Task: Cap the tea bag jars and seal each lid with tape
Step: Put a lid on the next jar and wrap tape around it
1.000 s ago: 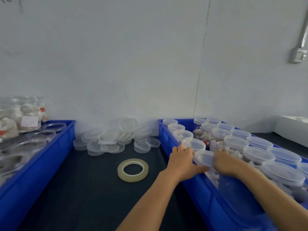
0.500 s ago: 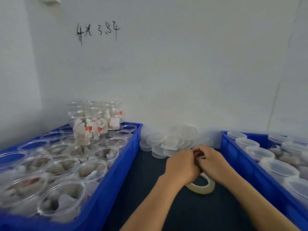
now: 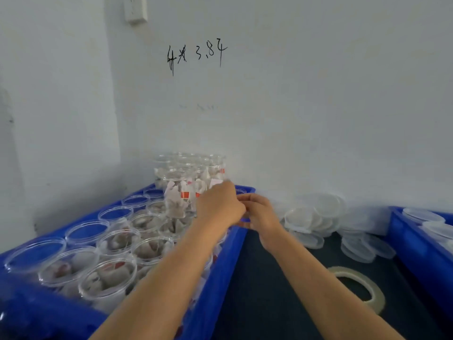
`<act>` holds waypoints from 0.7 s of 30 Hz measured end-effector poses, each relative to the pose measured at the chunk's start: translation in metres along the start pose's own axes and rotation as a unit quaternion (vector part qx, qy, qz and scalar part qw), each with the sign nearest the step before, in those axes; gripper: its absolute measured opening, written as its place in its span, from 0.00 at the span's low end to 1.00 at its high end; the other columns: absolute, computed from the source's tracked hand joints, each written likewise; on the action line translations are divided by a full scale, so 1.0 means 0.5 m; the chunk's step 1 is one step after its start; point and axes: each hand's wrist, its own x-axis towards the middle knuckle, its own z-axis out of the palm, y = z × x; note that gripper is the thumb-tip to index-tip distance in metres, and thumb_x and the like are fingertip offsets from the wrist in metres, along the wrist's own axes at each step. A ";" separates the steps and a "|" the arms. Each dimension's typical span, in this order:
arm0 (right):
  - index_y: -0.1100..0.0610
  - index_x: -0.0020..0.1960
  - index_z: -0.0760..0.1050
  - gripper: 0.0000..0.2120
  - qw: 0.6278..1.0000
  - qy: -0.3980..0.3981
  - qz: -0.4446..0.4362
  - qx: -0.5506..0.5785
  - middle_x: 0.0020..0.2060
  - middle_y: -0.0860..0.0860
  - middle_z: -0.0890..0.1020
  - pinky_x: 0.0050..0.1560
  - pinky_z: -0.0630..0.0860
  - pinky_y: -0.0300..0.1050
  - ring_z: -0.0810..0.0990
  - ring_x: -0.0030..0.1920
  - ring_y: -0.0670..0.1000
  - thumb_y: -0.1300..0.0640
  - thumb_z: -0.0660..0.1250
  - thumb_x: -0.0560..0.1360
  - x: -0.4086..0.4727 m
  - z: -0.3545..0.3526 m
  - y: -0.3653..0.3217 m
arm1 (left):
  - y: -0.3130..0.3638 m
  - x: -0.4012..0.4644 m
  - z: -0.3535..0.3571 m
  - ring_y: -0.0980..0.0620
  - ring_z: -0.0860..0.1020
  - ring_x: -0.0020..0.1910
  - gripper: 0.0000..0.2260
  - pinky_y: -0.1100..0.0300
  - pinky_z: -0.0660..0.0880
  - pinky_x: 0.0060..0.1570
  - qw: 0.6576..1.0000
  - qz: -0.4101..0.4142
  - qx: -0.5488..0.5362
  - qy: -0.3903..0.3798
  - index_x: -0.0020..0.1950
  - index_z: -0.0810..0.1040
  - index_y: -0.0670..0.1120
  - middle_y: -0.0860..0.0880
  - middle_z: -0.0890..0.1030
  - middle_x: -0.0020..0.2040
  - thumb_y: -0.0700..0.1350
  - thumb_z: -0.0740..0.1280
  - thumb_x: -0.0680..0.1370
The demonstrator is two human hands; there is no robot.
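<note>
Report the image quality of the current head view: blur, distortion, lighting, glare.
Head view: wide-angle bending at the edges; soft, even lighting without hard shadows; the near corner of the left blue bin smears with blur; the left hand and right hand look slightly soft; faint glare on the open jars; the tape roll reads clearly.

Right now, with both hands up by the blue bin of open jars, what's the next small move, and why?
Probably lift one uncapped jar from the left bin onto the dark table. Both hands, left hand and right hand, hover over that bin; the loose lids and tape roll lie to the right.
</note>
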 end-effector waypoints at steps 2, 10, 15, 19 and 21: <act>0.63 0.54 0.77 0.10 1.000 -0.007 0.004 0.019 0.40 0.56 0.80 0.40 0.77 0.44 0.79 0.38 0.50 0.69 0.59 0.76 0.028 0.044 -0.004 | -0.062 0.023 -0.019 0.53 0.78 0.48 0.13 0.59 0.71 0.43 0.996 -0.036 -0.077 0.038 0.59 0.75 0.46 0.52 0.80 0.50 0.46 0.69 0.76; 0.59 0.65 0.69 0.20 0.997 -0.023 0.070 0.020 0.43 0.53 0.74 0.36 0.72 0.41 0.72 0.38 0.47 0.71 0.57 0.75 0.117 0.167 0.018 | -0.263 0.089 0.003 0.49 0.72 0.53 0.30 0.52 0.72 0.51 0.950 -0.152 -0.212 0.172 0.63 0.68 0.42 0.43 0.73 0.60 0.50 0.78 0.69; 0.58 0.70 0.63 0.22 0.997 -0.019 0.072 0.002 0.43 0.49 0.72 0.35 0.75 0.34 0.71 0.38 0.45 0.69 0.59 0.77 0.148 0.208 0.034 | -0.307 0.114 0.033 0.37 0.66 0.69 0.49 0.43 0.67 0.67 0.944 -0.217 -0.240 0.064 0.75 0.55 0.40 0.38 0.62 0.72 0.49 0.81 0.64; 0.57 0.73 0.61 0.20 0.997 -0.027 0.062 -0.043 0.58 0.53 0.72 0.44 0.71 0.33 0.70 0.50 0.47 0.62 0.57 0.81 0.152 0.235 0.048 | -0.320 0.125 0.057 0.37 0.70 0.68 0.48 0.40 0.68 0.68 0.924 -0.197 -0.326 -0.010 0.76 0.54 0.40 0.37 0.67 0.72 0.44 0.81 0.65; 0.57 0.74 0.60 0.22 0.997 -0.031 0.051 -0.048 0.64 0.55 0.71 0.55 0.72 0.39 0.71 0.60 0.51 0.64 0.57 0.81 0.156 0.241 0.060 | -0.318 0.126 0.059 0.37 0.70 0.68 0.46 0.40 0.68 0.68 0.923 -0.186 -0.337 -0.023 0.77 0.55 0.42 0.37 0.67 0.72 0.43 0.79 0.67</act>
